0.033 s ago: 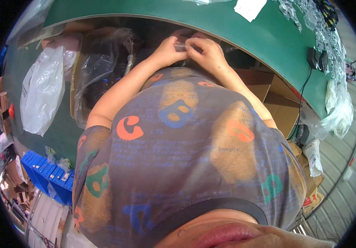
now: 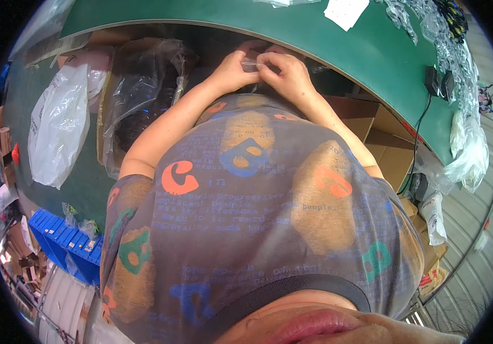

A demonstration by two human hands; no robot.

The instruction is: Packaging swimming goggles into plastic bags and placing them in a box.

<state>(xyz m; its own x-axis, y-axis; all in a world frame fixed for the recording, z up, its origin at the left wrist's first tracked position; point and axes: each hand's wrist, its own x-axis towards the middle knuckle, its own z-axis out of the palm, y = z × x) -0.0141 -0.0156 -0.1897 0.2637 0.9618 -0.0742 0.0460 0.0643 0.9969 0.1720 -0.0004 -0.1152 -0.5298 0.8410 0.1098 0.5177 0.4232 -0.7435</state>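
Below the near edge of the green table, my left hand (image 2: 236,70) and my right hand (image 2: 287,71) are close together in front of my body. Both have their fingers bent inward and closed on a small piece of clear plastic (image 2: 250,65), perhaps a little bag. My left thumb and fingers pinch its left side, while the right fingertips grip it from the other side. Shade and the table edge hide part of my fingers. Whether anything is inside the plastic, I cannot tell.
The green table (image 2: 212,11) curves across the top. To the left are a white plastic bag (image 2: 60,126) and an open box lined with clear plastic (image 2: 137,92). Blue bins (image 2: 69,243) stand lower left. At right are a cardboard box (image 2: 387,152), a black cable (image 2: 417,143) and hanging clear bags (image 2: 468,143).
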